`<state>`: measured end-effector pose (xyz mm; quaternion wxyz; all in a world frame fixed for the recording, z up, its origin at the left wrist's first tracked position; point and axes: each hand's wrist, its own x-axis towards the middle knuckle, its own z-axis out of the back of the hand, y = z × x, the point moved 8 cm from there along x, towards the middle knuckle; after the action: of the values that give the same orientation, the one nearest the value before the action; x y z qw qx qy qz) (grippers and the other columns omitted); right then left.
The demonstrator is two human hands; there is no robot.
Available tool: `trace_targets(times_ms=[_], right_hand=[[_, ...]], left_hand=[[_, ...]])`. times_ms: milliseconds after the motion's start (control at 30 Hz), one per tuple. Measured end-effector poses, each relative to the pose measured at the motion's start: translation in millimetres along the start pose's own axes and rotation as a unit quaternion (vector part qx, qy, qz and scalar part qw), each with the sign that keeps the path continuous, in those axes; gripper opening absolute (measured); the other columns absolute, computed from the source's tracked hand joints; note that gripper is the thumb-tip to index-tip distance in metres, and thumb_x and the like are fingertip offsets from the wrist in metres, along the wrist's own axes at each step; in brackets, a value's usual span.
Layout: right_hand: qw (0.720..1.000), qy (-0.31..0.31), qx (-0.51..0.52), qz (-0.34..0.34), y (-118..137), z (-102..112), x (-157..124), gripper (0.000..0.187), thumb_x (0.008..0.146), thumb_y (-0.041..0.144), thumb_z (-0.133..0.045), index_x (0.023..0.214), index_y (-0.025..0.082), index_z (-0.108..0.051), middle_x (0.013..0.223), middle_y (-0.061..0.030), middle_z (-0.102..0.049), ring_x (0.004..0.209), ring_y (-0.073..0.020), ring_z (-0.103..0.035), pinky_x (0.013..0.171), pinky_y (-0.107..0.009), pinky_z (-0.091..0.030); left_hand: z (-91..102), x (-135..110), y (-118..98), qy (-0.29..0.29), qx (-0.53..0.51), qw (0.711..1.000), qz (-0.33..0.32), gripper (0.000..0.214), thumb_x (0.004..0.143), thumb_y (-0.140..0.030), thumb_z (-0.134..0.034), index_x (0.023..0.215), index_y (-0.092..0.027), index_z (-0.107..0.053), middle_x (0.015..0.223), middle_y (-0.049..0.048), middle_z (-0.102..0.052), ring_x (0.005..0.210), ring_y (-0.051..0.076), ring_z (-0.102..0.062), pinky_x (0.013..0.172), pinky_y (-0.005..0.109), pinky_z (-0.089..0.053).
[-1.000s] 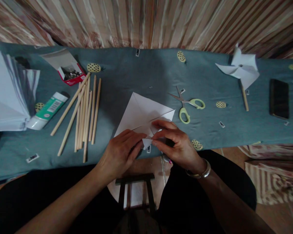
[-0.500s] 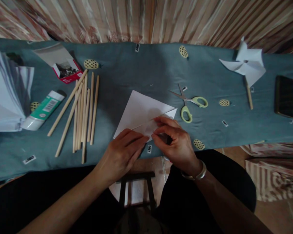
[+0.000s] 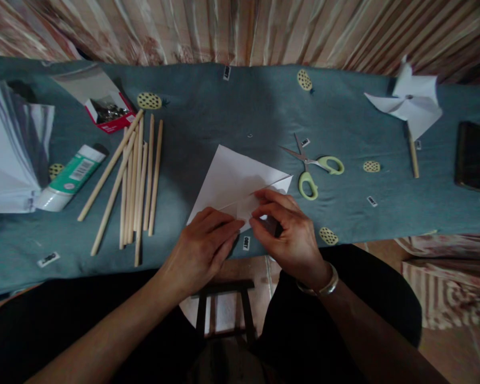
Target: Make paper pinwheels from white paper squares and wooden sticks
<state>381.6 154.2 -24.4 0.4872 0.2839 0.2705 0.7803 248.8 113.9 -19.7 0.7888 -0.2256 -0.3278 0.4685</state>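
Note:
A white paper square (image 3: 232,178) with cut diagonal slits lies on the teal cloth (image 3: 232,112) near its front edge. My left hand (image 3: 202,248) rests on the paper's near corner, fingers pressed together on it. My right hand (image 3: 286,229) pinches a flap of the same paper near its centre, thumb and forefinger closed on it. A metal bangle circles my right wrist.
Green-handled scissors (image 3: 316,170) lie just right of the paper. Several wooden sticks (image 3: 134,176) lie to the left, with a glue tube (image 3: 70,178), a red box of pins (image 3: 110,114) and a paper stack (image 3: 8,154). A finished paper pinwheel (image 3: 410,104) and a phone (image 3: 472,156) lie far right.
The small folded corner seen between my hands a second ago is now tucked under my fingers. Both hands stay on the paper; the view has shifted slightly.

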Motion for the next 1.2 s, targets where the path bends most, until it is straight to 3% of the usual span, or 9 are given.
trace_targets(times_ms=[700,1200], right_hand=[[0.999,0.006,-0.021,0.048,7,-1,-2,0.020,0.090,0.014,-0.054,0.101,0.023,-0.068,0.120,-0.0105,-0.067,0.112,-0.0253,-0.062,0.099,-0.048,-0.051],[0.993,0.011,-0.067,0.097,12,-6,-4,0.025,0.092,0.014,-0.050,0.109,0.014,-0.069,0.125,-0.0148,-0.064,0.108,-0.0254,-0.060,0.097,-0.046,-0.052]], left_hand=[[-0.6,4,4,0.018,-0.012,1.000,0.010,0.020,0.095,-0.015,-0.053,0.106,-0.013,-0.068,0.091,0.0072,-0.069,0.084,0.018,-0.061,0.075,0.033,-0.056],[-2.6,6,4,0.028,-0.017,0.999,0.003,0.018,0.092,-0.012,-0.057,0.105,-0.010,-0.069,0.093,0.0078,-0.070,0.086,0.019,-0.061,0.076,0.033,-0.056]])
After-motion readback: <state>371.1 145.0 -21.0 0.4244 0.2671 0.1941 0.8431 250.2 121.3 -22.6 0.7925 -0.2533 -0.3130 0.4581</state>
